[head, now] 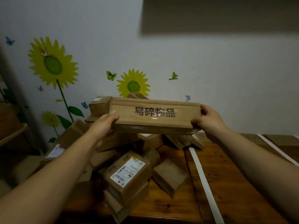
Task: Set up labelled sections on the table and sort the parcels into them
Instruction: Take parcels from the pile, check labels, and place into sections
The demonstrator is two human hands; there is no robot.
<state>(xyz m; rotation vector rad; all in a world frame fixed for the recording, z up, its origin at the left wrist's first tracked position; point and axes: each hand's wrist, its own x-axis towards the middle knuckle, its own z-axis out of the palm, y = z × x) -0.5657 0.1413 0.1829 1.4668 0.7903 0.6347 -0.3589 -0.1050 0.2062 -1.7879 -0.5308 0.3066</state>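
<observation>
A long brown cardboard parcel [153,115] with large black Chinese characters on its face is held up above the pile, between both hands. My left hand [103,126] grips its left end, thumb on top. My right hand [208,120] grips its right end. Below lies a heap of several brown parcels [129,173] on the wooden table [226,183]; one in front carries a white shipping label. A white tape strip [203,180] runs across the table to the right of the heap, and a second strip [278,149] lies further right.
The wall behind has sunflower and butterfly stickers [51,63]. A wooden shelf [13,133] stands at the left edge. More boxes [25,168] sit low at the left, beside the table. Flat brown sheets [284,139] lie at the far right.
</observation>
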